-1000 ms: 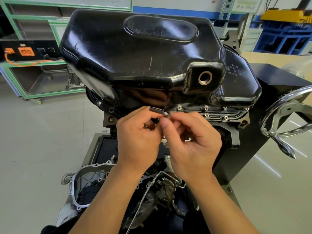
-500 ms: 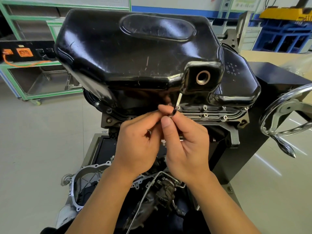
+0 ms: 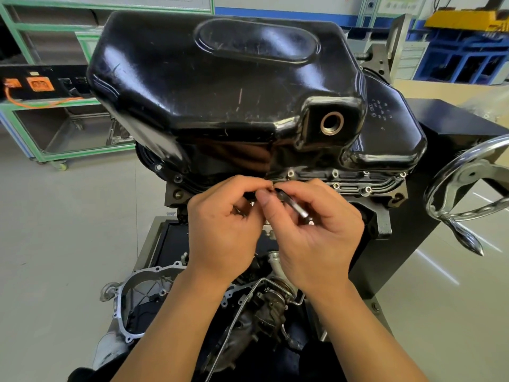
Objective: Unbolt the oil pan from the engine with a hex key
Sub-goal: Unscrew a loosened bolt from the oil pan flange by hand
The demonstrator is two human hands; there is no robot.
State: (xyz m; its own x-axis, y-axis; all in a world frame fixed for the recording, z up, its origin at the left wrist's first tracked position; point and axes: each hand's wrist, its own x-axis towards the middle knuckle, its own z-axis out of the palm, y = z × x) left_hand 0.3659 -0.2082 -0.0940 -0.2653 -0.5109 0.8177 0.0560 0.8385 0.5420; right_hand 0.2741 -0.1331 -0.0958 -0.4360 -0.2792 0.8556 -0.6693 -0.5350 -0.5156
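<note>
Hands meet low in the head view, right at the seam where the oil pan (image 3: 220,92) sits on the engine (image 3: 176,195). We see the pan's black belly facing up and toward us, and we judge the engine is mounted upside down on its stand. That puts the flange bolts (image 3: 335,173) in a row along the near edge, within easy reach.

The right hand (image 3: 316,238) pinches the hex key (image 3: 292,204) between thumb and forefinger, its bright long arm slanting down and right across the palm. The left hand (image 3: 223,232) pinches the key's upper end at the flange, fingers curled. We judge it steadies the tip in a bolt head that the fingers hide.

So light a fingertip hold suggests spinning a loosened bolt rather than breaking one free. Several bolts to the right look seated, so we reckon much of the task remains. Off to the right, apart from both hands, stands a chrome handwheel (image 3: 472,172).
</note>
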